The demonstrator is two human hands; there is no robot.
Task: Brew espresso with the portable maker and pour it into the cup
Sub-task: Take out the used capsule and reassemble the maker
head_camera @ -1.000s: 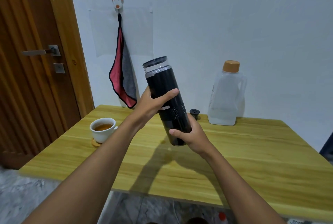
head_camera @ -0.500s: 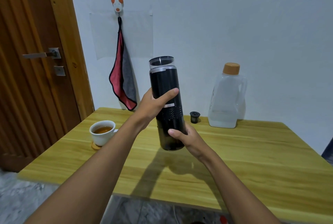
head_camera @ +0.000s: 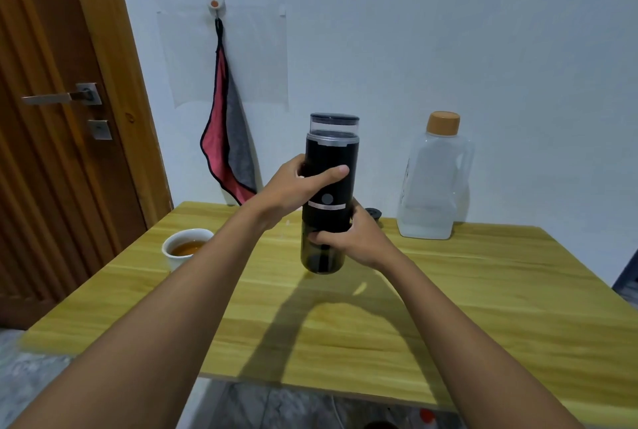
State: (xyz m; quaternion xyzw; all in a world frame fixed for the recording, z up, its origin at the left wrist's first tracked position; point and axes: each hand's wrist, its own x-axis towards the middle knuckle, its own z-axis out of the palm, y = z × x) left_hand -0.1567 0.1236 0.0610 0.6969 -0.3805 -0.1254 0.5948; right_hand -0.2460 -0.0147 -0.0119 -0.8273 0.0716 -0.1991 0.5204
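Observation:
The black cylindrical portable espresso maker (head_camera: 330, 156), with a clear top section and dark lid, is held upright above the wooden table (head_camera: 448, 308). My left hand (head_camera: 293, 188) grips its upper body, thumb across the front. My right hand (head_camera: 352, 239) grips the lower translucent dark part from the right. A white cup (head_camera: 181, 249) holding brown liquid stands on the table at the left, partly hidden by my left forearm.
A clear plastic water jug (head_camera: 435, 187) with an orange cap stands at the back right. A small black cap-like part (head_camera: 374, 213) lies behind my right hand. A red and grey cloth (head_camera: 228, 152) hangs on the wall. A wooden door (head_camera: 51, 118) is at the left.
The maker has gone from tilted to upright and has been turned so its round button faces me. The view has shifted slightly downward.

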